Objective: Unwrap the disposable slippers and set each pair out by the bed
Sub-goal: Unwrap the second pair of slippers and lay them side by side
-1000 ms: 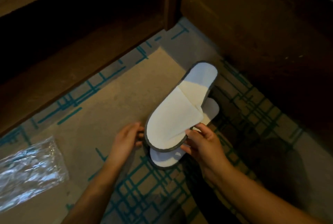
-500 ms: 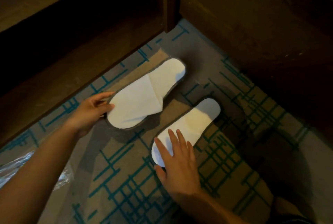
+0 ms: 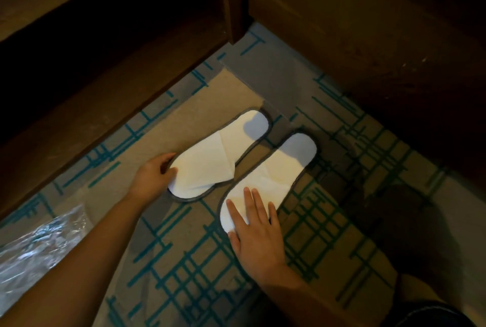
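Two white disposable slippers with grey edging lie side by side on the patterned carpet, heels toward the dark wooden furniture. My left hand (image 3: 153,175) grips the toe end of the left slipper (image 3: 215,163) at its side edge. My right hand (image 3: 256,232) lies flat, fingers spread, on the toe end of the right slipper (image 3: 273,171). Both slippers are flat on the floor, almost touching along their inner edges.
A crumpled clear plastic wrapper (image 3: 39,245) lies on the carpet at the lower left. A dark wooden bed frame or cabinet (image 3: 368,37) fills the top and right. A wooden post (image 3: 234,0) meets the floor just beyond the slippers. My knee (image 3: 434,313) shows at bottom right.
The stacked slippers were separated. My left hand moved the top slipper left, then brought it back beside the other; my right hand pressed flat on the right slipper.
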A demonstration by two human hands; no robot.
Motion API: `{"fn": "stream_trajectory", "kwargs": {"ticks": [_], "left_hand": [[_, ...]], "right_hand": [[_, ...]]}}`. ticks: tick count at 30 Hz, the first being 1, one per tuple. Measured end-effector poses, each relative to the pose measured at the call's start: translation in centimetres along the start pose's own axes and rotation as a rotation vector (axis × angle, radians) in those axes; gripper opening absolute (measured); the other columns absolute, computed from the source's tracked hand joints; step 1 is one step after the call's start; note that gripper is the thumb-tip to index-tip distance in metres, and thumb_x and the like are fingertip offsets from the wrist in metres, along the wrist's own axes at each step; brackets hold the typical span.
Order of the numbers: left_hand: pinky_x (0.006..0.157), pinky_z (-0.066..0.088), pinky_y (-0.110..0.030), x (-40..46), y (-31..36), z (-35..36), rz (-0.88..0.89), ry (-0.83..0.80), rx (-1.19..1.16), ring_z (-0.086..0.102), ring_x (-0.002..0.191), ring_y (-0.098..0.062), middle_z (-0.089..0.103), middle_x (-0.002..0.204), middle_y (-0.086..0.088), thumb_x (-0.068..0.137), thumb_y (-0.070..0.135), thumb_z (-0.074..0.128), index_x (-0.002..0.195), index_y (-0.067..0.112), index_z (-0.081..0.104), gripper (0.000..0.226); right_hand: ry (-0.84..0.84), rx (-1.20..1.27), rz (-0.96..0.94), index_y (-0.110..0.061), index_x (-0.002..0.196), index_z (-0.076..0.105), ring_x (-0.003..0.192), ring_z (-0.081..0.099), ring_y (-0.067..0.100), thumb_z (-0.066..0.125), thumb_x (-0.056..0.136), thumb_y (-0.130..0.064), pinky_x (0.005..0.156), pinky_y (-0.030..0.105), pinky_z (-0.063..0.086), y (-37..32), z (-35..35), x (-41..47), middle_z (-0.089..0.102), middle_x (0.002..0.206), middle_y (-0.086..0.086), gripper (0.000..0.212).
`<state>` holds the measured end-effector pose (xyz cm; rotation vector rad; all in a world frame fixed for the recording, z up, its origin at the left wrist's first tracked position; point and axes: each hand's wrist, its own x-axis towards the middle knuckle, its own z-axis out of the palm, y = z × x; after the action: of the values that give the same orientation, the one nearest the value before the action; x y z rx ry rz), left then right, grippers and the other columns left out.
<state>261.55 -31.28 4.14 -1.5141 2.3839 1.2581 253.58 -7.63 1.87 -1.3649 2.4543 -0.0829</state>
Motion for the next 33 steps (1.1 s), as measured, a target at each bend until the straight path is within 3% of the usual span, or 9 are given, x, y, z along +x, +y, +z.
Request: {"fn": "stream_trajectory", "kwargs": {"ticks": [4, 6, 10, 14, 17, 20, 25, 30, 33], "left_hand": [[0.105, 0.035, -0.045, -1.0, -0.3, -0.3, 0.322, 0.076, 0.378, 0.034, 0.133, -0.037, 0.036, 0.143, -0.024, 0.077, 0.038, 0.056, 0.139, 0.012, 0.035, 0.071], [0.107, 0.031, -0.048, -1.3, -0.8, -0.5, 0.466, -0.037, 0.518, 0.022, 0.140, -0.037, 0.026, 0.151, -0.020, 0.074, 0.045, 0.055, 0.143, 0.021, 0.029, 0.077], [0.106, 0.033, -0.050, -0.8, -2.9, -1.2, 0.604, -0.322, 0.673, 0.013, 0.142, -0.036, 0.015, 0.155, -0.016, 0.071, 0.021, 0.072, 0.142, 0.039, 0.017, 0.092], [0.107, 0.029, -0.048, 0.0, -3.4, -0.9, 0.697, -0.345, 0.644, 0.018, 0.139, -0.035, 0.021, 0.152, -0.019, 0.072, 0.001, 0.069, 0.130, 0.066, -0.004, 0.113], [0.104, 0.034, -0.051, 0.2, -2.8, -0.4, 0.737, -0.304, 0.631, 0.030, 0.134, -0.037, 0.032, 0.147, -0.022, 0.068, -0.002, 0.072, 0.135, 0.059, 0.008, 0.112], [0.102, 0.041, -0.055, -0.2, -1.4, 0.6, 0.721, -0.301, 0.622, 0.037, 0.132, -0.038, 0.036, 0.146, -0.022, 0.064, 0.003, 0.078, 0.136, 0.036, 0.035, 0.091], [0.114, 0.023, -0.046, -1.1, 2.1, 2.5, 0.598, -0.340, 0.672, 0.011, 0.143, -0.030, 0.011, 0.157, -0.009, 0.086, 0.023, 0.057, 0.142, 0.036, 0.024, 0.066], [0.114, 0.023, -0.045, -0.4, 4.5, 4.4, 0.624, -0.332, 0.666, 0.011, 0.143, -0.030, 0.012, 0.157, -0.009, 0.086, 0.024, 0.057, 0.142, 0.035, 0.025, 0.065], [0.107, 0.037, -0.053, 0.9, 4.9, 5.3, 0.727, -0.338, 0.640, 0.027, 0.138, -0.038, 0.025, 0.151, -0.019, 0.075, 0.017, 0.071, 0.137, 0.035, 0.030, 0.078]], "right_hand": [[0.090, 0.028, 0.008, -0.030, 0.138, 0.040, 0.134, 0.027, 0.029, 0.066, 0.070, -0.049, 0.102, 0.050, 0.038, -0.1, 0.2, -0.4, 0.044, 0.145, 0.014, 0.075], [0.129, 0.054, 0.031, -0.030, 0.144, 0.028, 0.136, 0.023, 0.029, 0.070, 0.067, -0.047, 0.108, 0.048, 0.034, -0.1, 0.2, -0.9, 0.040, 0.147, 0.016, 0.089], [0.086, 0.078, 0.073, -0.026, 0.140, 0.035, 0.136, 0.023, 0.027, 0.072, 0.064, -0.049, 0.112, 0.045, 0.029, 0.3, 0.8, -1.6, 0.040, 0.147, 0.017, 0.088], [0.069, 0.079, 0.067, -0.025, 0.134, 0.045, 0.135, 0.024, 0.027, 0.069, 0.065, -0.054, 0.113, 0.042, 0.024, 0.7, 1.2, -1.5, 0.041, 0.147, 0.016, 0.079], [0.068, 0.081, 0.079, -0.026, 0.131, 0.049, 0.134, 0.028, 0.027, 0.069, 0.060, -0.061, 0.103, 0.042, 0.034, 0.8, 0.9, -1.4, 0.044, 0.145, 0.015, 0.082], [0.055, 0.072, 0.114, -0.026, 0.129, 0.052, 0.133, 0.040, 0.029, 0.071, 0.054, -0.064, 0.099, 0.041, 0.041, 0.9, 0.7, -1.3, 0.047, 0.143, 0.014, 0.087], [0.074, 0.106, 0.216, -0.021, 0.128, 0.054, 0.131, 0.034, 0.029, 0.078, 0.048, -0.058, 0.098, 0.042, 0.041, 1.8, 0.1, -1.1, 0.049, 0.141, 0.016, 0.091], [0.079, 0.109, 0.278, -0.022, 0.127, 0.054, 0.131, 0.034, 0.027, 0.078, 0.047, -0.057, 0.099, 0.038, 0.033, 4.2, -1.0, -0.7, 0.049, 0.141, 0.015, 0.090], [0.062, 0.109, 0.288, -0.021, 0.127, 0.054, 0.129, 0.047, 0.031, 0.077, 0.049, -0.056, 0.100, 0.038, 0.032, 5.5, -1.6, -0.1, 0.049, 0.141, 0.015, 0.088]]}}
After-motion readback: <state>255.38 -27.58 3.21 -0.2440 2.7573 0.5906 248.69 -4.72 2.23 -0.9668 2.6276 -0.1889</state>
